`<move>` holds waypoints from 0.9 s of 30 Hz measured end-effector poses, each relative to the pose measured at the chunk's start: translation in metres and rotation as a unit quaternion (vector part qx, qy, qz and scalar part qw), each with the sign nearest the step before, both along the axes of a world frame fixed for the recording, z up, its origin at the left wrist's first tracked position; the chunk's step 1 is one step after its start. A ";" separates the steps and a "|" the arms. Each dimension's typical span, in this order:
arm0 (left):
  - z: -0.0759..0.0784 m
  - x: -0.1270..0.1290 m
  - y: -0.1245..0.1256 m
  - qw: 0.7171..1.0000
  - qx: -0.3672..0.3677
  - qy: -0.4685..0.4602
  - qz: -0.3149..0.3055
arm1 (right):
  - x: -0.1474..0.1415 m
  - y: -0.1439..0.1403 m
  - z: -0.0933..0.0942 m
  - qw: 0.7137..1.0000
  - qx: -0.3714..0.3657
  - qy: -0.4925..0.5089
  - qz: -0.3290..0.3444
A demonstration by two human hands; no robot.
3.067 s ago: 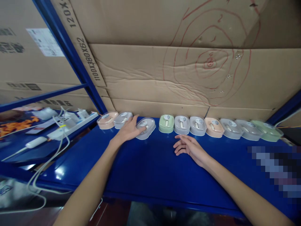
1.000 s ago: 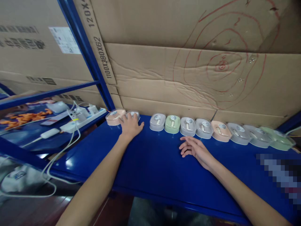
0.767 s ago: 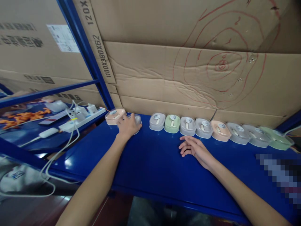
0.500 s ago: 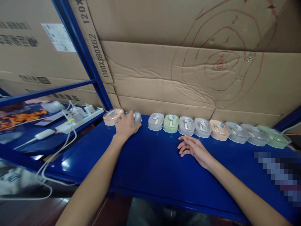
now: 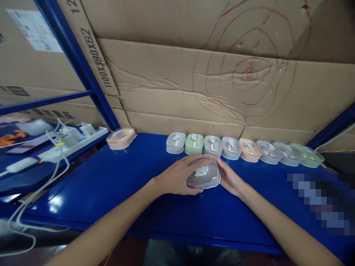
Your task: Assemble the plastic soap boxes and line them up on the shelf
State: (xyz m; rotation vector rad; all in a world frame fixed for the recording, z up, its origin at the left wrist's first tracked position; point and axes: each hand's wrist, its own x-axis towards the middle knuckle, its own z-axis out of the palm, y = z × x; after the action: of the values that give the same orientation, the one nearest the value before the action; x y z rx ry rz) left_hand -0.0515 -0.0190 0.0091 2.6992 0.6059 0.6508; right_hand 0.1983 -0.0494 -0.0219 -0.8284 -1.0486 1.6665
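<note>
I see both hands clamped on one grey box, mid-shelf, in front of the row. Left hand wraps its near-left side, fingers over the top; right hand cups the far-right side. The box is a rounded oblong of smooth plastic with a clear domed lid and a round sticker on top. It sits low over the glossy blue metal shelf; contact unclear. Behind: a row of same-shape boxes in grey, green and peach against creased corrugated cardboard. One peach box stands alone far left.
</note>
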 end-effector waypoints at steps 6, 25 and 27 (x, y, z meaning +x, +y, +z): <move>-0.005 0.001 0.001 0.996 -0.063 0.022 0.053 | -0.002 -0.002 0.001 0.999 -0.005 -0.039 0.002; -0.008 0.000 0.006 0.993 -0.102 -0.001 0.060 | -0.004 -0.001 -0.004 0.998 -0.025 -0.050 -0.028; -0.006 -0.001 0.006 0.992 -0.110 -0.011 0.053 | -0.004 -0.001 -0.005 0.998 -0.020 -0.054 -0.025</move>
State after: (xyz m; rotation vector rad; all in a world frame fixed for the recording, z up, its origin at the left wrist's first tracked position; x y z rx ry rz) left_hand -0.0522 -0.0130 0.0029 2.4668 0.7727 0.6004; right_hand 0.1944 -0.0509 -0.0268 -0.9721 -1.0617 1.6215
